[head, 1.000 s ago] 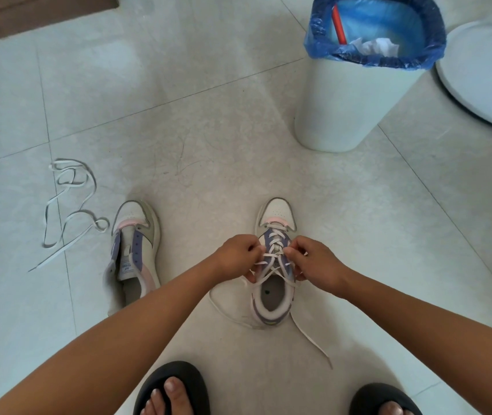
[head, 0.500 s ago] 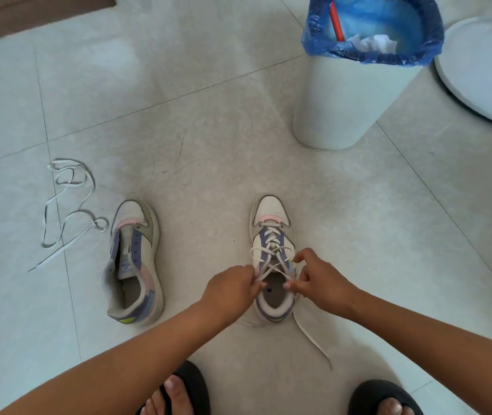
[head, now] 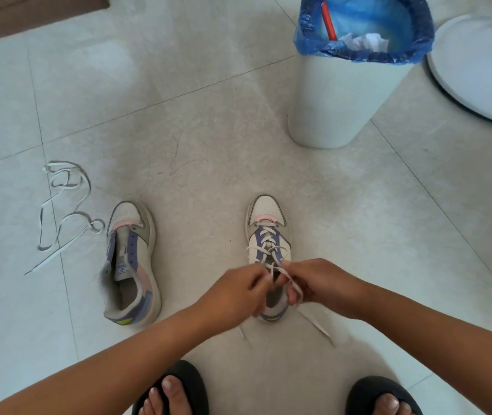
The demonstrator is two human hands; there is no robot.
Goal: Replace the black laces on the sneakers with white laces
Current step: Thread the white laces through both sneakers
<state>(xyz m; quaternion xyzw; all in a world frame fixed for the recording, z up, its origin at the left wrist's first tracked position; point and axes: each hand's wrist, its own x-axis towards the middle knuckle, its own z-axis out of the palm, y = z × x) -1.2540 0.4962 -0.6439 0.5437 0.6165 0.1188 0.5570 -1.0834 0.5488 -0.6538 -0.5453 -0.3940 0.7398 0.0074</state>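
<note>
On the pale tiled floor [head: 209,130], a white low-top sneaker with purple and pink panels [head: 268,229] stands toe away from the person, a white flat lace [head: 265,244] already crossed through its eyelets. Both hands meet over its tongue end — the left hand [head: 232,292] and the right hand [head: 319,283] each have fingers curled round a strand of that lace, though motion blur hides the exact pinch. One loose lace end trails on the floor by the heel, to the right. Well to the left lies the matching unlaced sneaker [head: 129,265], its tongue bare, and beyond it a second loose white lace [head: 65,211] in a tangle. A white plastic bin with a blue liner [head: 340,94] stands farther off — the person's black sandals [head: 179,387] show at the bottom edge.
</note>
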